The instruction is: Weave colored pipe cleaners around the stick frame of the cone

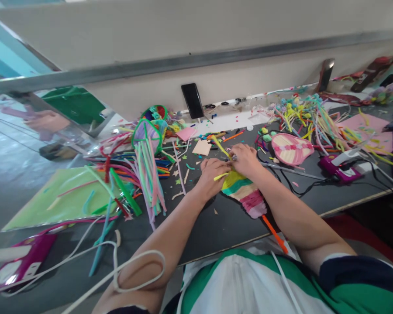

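Observation:
A flat striped craft piece (244,192) of pipe cleaners, banded yellow, teal, cream and dark pink, lies on the dark table, an orange pipe cleaner (275,234) sticking out of its lower end toward me. My left hand (214,175) and my right hand (245,160) meet at its far end, fingers bent and pressed close together. Between them is a yellow pipe cleaner (220,146), one length pointing away from me; a short yellow end shows beside my left hand. My fingers hide where the yellow pieces meet the striped piece.
Left stand a green-rimmed craft piece (146,134), pastel pipe cleaners (150,179) and a green sheet (62,196). Right are a pink striped piece (291,149), a purple power strip (340,169) and cables. A phone (192,100) leans behind. A white cord (140,253) crosses near my left forearm.

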`<action>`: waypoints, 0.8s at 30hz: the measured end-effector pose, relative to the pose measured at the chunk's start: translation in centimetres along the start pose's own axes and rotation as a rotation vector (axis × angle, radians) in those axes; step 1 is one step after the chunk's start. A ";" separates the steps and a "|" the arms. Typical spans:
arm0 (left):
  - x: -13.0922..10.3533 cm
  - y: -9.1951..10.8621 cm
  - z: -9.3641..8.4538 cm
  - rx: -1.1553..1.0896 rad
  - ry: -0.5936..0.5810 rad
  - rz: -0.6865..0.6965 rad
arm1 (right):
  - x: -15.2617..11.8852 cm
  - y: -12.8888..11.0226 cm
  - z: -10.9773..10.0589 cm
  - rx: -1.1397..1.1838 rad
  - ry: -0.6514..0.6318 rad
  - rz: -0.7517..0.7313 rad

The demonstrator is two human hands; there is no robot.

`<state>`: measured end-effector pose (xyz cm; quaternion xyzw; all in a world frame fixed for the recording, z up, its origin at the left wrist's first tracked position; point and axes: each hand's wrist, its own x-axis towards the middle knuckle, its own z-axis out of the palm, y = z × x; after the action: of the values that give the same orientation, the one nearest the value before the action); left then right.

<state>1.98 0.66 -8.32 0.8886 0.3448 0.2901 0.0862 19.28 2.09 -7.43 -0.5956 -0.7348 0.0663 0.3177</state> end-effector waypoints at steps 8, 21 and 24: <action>0.2 -2.7 -2.0 0.048 0.137 -0.182 | 0.7 1.4 -3.4 0.114 -0.047 -0.285; 7.6 -3.3 -1.4 0.037 -0.360 0.087 | -1.0 -1.1 -2.4 0.043 -0.342 -0.633; 7.9 -2.6 -1.9 0.167 -0.457 -0.001 | -0.6 -0.5 -2.7 0.005 -0.246 -0.550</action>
<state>4.09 7.74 -4.14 0.9349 0.3397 0.0519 0.0886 20.36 0.66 -5.31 -0.3609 -0.9014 0.0514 0.2336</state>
